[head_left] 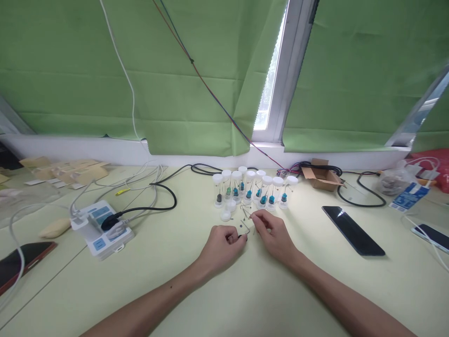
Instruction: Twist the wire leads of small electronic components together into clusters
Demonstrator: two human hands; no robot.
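Note:
My left hand is closed on the table, thumb and fingers pressed around a small black piece that is mostly covered. To its right, my right hand has its fingertips pinched together; what lies between them is too small to make out. Thin bent metal rods, like hex keys, lie by the fingertips with tiny dark screw-like bits. Just beyond stand several clear tubes with white caps, holding mostly blue parts on thin stems. Loose white caps lie in front of the tubes.
A power strip with plugs and cables is on the left, near a phone. On the right lie a dark phone, an open cardboard box, a blue-white carton and another phone. Black cable loops behind.

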